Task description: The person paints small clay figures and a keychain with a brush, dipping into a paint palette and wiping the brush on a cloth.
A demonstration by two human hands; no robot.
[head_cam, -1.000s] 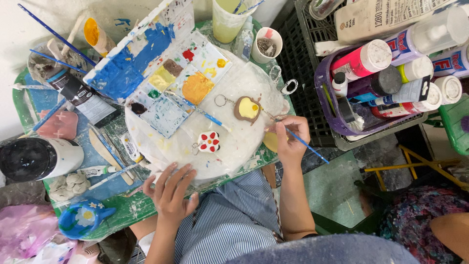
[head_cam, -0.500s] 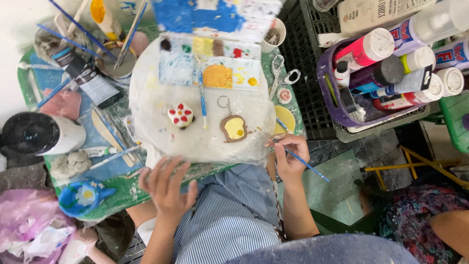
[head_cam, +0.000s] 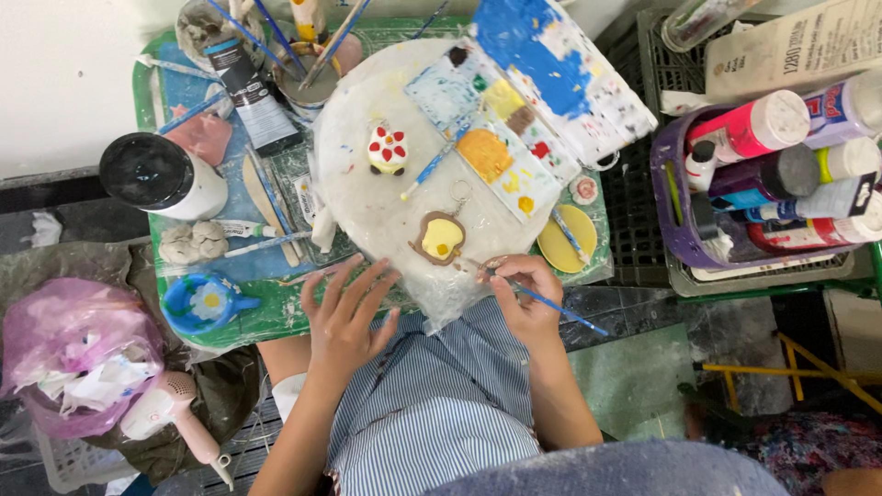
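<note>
At the far left of the frame we are seeing a pink plastic bag (head_cam: 69, 354) stuffed with paper, a pale pink hair dryer (head_cam: 175, 418) lying just below it, and a white jar with a black lid (head_cam: 161, 176) sitting above on the green tray (head_cam: 142, 83). Moving right, a blue flower-painted dish (head_cam: 204, 303) is resting at the tray's lower edge. Our left hand (head_cam: 347, 317) is lying open with fingers spread, holding nothing, its fingertips touching the lower edge of the round white board (head_cam: 367, 197). On that board a red-and-white spotted clay piece (head_cam: 387, 150) is standing toward the top, and the brown-rimmed yellow clay charm (head_cam: 440, 239) is lying lower, near the centre of the frame. Just right of it, our right hand (head_cam: 524, 298) is pinching a blue-handled paintbrush (head_cam: 551, 308), the tip pointing toward the charm. Further right, a purple basket (head_cam: 675, 220) is holding paint bottles (head_cam: 781, 170).
</note>
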